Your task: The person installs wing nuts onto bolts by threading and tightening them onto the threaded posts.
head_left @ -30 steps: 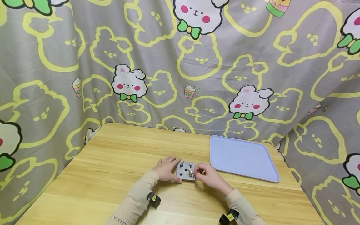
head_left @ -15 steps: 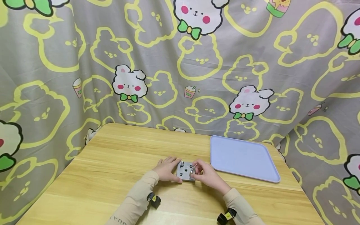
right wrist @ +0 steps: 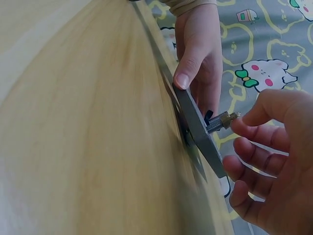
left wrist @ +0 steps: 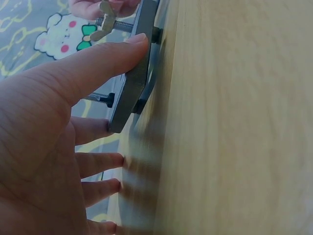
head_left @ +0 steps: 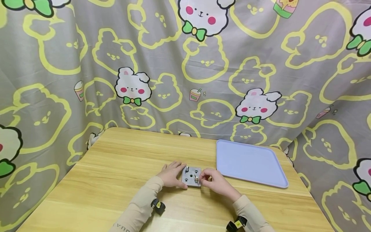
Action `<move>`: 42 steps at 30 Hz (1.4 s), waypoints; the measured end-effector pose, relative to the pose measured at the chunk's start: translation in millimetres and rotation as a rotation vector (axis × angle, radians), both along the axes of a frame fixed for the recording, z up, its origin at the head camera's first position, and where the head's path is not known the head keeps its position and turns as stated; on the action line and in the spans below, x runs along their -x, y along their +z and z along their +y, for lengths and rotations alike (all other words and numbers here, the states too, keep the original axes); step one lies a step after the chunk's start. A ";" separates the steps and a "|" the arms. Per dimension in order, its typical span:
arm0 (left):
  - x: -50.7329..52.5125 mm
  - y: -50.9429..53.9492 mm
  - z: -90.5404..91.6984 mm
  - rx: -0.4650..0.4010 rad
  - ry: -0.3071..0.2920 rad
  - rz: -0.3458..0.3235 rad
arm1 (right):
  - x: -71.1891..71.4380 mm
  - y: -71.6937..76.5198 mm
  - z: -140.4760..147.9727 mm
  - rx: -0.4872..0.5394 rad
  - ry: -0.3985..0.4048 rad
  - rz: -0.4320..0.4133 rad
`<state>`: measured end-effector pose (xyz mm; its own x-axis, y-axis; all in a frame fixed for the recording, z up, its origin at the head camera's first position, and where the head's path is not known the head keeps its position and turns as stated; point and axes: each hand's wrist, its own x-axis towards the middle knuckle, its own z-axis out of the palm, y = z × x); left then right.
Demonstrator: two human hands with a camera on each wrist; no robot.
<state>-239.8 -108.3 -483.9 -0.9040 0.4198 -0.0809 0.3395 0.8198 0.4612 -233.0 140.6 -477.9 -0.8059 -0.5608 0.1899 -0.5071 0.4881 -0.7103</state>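
Observation:
A grey square metal plate [head_left: 191, 182] with several holes sits low over the table. My left hand [head_left: 171, 175] grips its left side, thumb on the near edge and index fingertip at the far corner; the other fingers spread onto the tabletop. A brassy wing nut [left wrist: 104, 22] is on a threaded bolt [left wrist: 122, 26] standing up from the plate. Thumb and index finger of my right hand [head_left: 215, 182] pinch at this wing nut's outer end, the remaining fingers loosely bent. Another upright bolt [head_left: 186, 169], without a nut, stands at the plate's far left corner.
A pale blue tray [head_left: 250, 162] lies at the back right of the wooden table [head_left: 121, 161]. Behind and beside the table hangs a grey curtain [head_left: 168, 58] with cartoon animals. Bolt heads [left wrist: 157, 35] show beneath the plate.
My right hand's fingers moved in over the wing nut and then back to the right, and the nut's wings show again. The left hand and plate stayed put.

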 end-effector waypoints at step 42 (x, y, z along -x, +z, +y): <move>-2.8 5.0 0.4 0.006 0.001 -0.004 | 2.5 2.7 -10.4 -0.002 -0.014 -0.031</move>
<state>-237.0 -107.9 -479.0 -0.9040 0.4186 -0.0868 0.3370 0.8228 0.4576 -235.4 130.3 -475.2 -0.8193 -0.5494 0.1637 -0.4779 0.4968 -0.7245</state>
